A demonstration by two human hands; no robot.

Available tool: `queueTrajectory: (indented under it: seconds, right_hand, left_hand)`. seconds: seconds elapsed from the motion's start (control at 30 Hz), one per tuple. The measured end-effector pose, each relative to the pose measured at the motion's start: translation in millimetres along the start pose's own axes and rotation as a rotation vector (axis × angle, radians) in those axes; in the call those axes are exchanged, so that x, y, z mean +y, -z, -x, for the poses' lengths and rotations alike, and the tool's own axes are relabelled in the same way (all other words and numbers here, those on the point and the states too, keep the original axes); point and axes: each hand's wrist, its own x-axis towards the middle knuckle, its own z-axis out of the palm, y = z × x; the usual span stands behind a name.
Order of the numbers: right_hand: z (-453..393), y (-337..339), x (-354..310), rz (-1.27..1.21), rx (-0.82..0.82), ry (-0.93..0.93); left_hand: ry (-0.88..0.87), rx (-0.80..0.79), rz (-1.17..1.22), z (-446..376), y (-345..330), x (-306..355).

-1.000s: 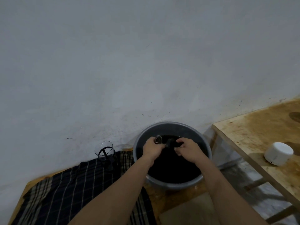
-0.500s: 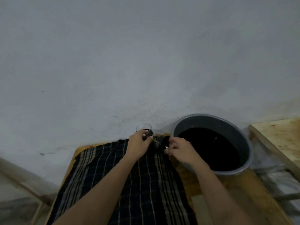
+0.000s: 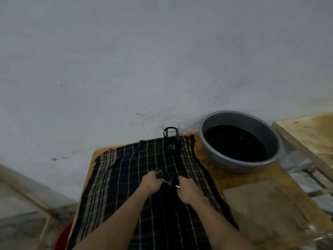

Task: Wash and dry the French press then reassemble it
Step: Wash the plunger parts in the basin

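Observation:
The French press plunger (image 3: 170, 183) lies sideways between my hands, low over the dark plaid cloth (image 3: 126, 177). My left hand (image 3: 150, 182) grips its filter end, the metal disc showing above my fingers. My right hand (image 3: 186, 190) grips the other end by the black lid, with the thin rod showing between the hands. The glass carafe (image 3: 170, 137) in its black frame stands upright at the far edge of the cloth, near the wall.
A grey basin (image 3: 239, 168) of dark water sits on the wooden table to the right of the cloth. A second wooden table (image 3: 306, 132) stands further right. A grey slab (image 3: 261, 210) lies at near right. A red object (image 3: 63, 239) shows at lower left.
Both hands carried the plunger out of the basin, leftwards and then towards me over the cloth. The view has swung left, and the carafe now stands unobstructed.

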Motion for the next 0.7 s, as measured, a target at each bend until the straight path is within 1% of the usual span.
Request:
queueTrajectory:
  seconds: [0.13,0.27,0.33,0.4,0.47,0.5,0.6,0.67,0.7]
  right_hand:
    - [3.5,0.2,-3.9,0.068,0.029,0.007]
    - [2.8,4.3,-7.0,0.085,0.027,-0.011]
    - [2.5,8.0,-7.6,0.087,0.010,-0.014]
    - [1.4,14.4,-7.9,0.082,-0.046,-0.038]
    - [-2.6,25.5,-6.4,0.039,-0.100,-0.065]
    - [-6.2,34.4,-6.8,-0.001,-0.096,-0.071]
    - [-21.6,65.8,-10.5,-0.188,0.001,-0.023]
    - [-36.0,82.2,-16.3,-0.292,0.090,-0.006]
    - [-46.0,85.8,-18.7,-0.310,0.136,0.000]
  left_hand:
    - [-0.014,-0.004,0.000,5.2,1.4,-1.8]
    - [-0.012,-0.026,-0.003,5.5,5.3,-0.3]
    - [-0.017,-0.037,-0.009,3.4,10.0,-0.4]
    - [-0.042,-0.037,-0.005,2.5,18.0,1.5]
    - [-0.099,0.023,0.023,1.2,26.8,7.4]
    - [-0.132,0.081,0.043,-1.3,31.6,11.7]
    - [-0.221,0.230,0.152,-12.8,37.5,29.7]
    - [-0.252,0.241,0.230,-23.9,35.2,45.5]
    - [-0.238,0.220,0.287,-29.1,32.8,54.4]
